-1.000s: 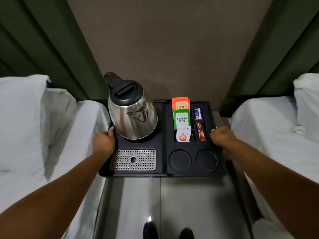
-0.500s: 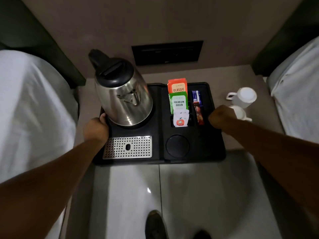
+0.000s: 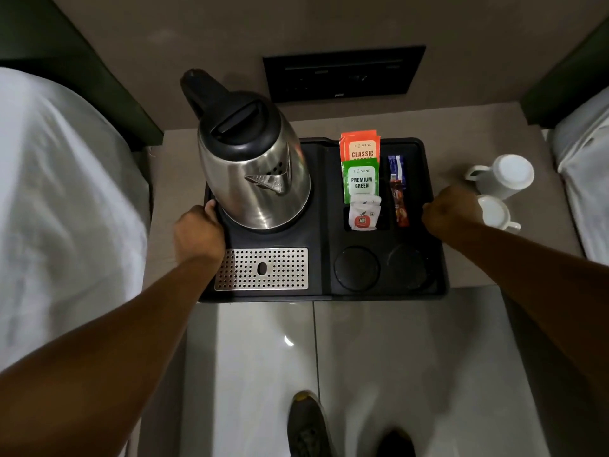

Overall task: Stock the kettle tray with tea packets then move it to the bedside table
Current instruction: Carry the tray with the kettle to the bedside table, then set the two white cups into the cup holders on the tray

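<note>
A black kettle tray [image 3: 324,192] lies over the beige bedside table [image 3: 534,232], its front edge past the table's front. My left hand [image 3: 197,235] grips the tray's left rim, and my right hand [image 3: 451,214] grips the right rim. A steel kettle [image 3: 253,179] with a black lid stands on the tray's left half. Orange tea packets [image 3: 361,146], green tea packets [image 3: 361,181] and white sachets [image 3: 362,216] stand in a slot on the right half. Beside them are slim blue and red stick sachets [image 3: 397,189]. I cannot tell whether the tray rests on the table.
Two white cups [image 3: 507,176] stand upside down on the table, right of the tray, close to my right hand. A black switch panel [image 3: 342,72] is on the wall behind. White beds flank both sides [image 3: 59,209]. A perforated metal drip grille [image 3: 262,268] is set in the tray. My shoes [image 3: 306,427] are on the glossy floor.
The tray with kettle and packets has come forward and down over the bedside table, both hands still on its rims. The view has tilted down, so the table, cups and wall panel came into sight.
</note>
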A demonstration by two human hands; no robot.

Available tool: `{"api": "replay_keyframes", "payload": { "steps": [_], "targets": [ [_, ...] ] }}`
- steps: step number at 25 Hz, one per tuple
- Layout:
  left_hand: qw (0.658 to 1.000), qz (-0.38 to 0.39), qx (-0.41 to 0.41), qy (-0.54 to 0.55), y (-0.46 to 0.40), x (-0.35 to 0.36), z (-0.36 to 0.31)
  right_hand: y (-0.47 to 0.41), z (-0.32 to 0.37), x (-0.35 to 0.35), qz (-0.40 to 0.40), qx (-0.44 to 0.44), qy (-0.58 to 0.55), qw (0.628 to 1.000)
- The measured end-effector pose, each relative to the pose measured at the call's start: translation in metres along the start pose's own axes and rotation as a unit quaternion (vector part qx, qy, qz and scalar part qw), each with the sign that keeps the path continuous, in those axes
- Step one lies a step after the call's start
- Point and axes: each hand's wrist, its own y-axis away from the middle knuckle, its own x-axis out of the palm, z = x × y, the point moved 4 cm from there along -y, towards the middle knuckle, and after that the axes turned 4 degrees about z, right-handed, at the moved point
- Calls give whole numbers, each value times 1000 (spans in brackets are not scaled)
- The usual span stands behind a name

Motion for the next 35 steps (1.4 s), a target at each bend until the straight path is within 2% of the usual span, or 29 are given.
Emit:
{"api": "replay_keyframes", "payload": {
  "steps": [4, 6, 7, 8, 9, 11, 12, 13, 15, 16, 18, 20, 21, 24, 26, 28, 30, 32, 35],
  "targets": [
    [1000, -3, 23, -21, 14, -13, 1, 25, 3, -20, 31, -19, -40, 999],
    [995, -58, 28, -70, 56, -25, 2, 30, -7, -48, 7, -79, -10, 997],
    [995, -60, 47, -59, 91, -32, -12, 28, -11, -64, -19, -111, 12, 994],
    [995, -20, 100, -24, 127, -30, -39, 20, -19, -82, -49, -124, 26, 991],
    [982, 51, 181, 24, 159, -15, -74, 9, -27, -99, -66, -120, 39, 990],
    [918, 183, 341, 89, 208, 22, -168, -22, -45, -115, -28, -98, 96, 990],
    [892, 208, 394, 76, 213, 36, -220, -35, -50, -117, 12, -95, 124, 988],
    [877, 227, 421, 46, 208, 53, -267, -46, -52, -114, 47, -101, 145, 983],
    [873, 249, 420, -20, 186, 85, -338, -65, -57, -101, 85, -117, 173, 974],
    [876, 238, 415, -53, 176, 97, -359, -72, -60, -95, 93, -123, 190, 970],
    [855, 229, 449, -123, 174, 118, -378, -80, -65, -88, 92, -125, 200, 967],
    [831, 255, 478, -126, 179, 130, -382, -83, -69, -86, 90, -116, 160, 976],
    [830, 272, 475, -102, 178, 131, -382, -82, -70, -87, 81, -111, 141, 980],
    [859, 302, 414, 9, 163, 103, -371, -64, -70, -97, -14, -102, 92, 990],
    [878, 262, 399, 32, 153, 65, -332, -27, -63, -107, -69, -128, 51, 988],
    [894, 239, 379, 25, 152, 33, -275, 26, -54, -94, -39, -170, -19, 985],
    [912, 253, 324, -3, 150, 16, -216, 77, -40, -60, 26, -179, -64, 981],
    [916, 283, 283, -40, 150, 17, -181, 108, -24, -25, 71, -165, -51, 982],
    [916, 285, 279, -42, 152, 30, -168, 111, -17, 1, 70, -161, -5, 984]
  ]
}}
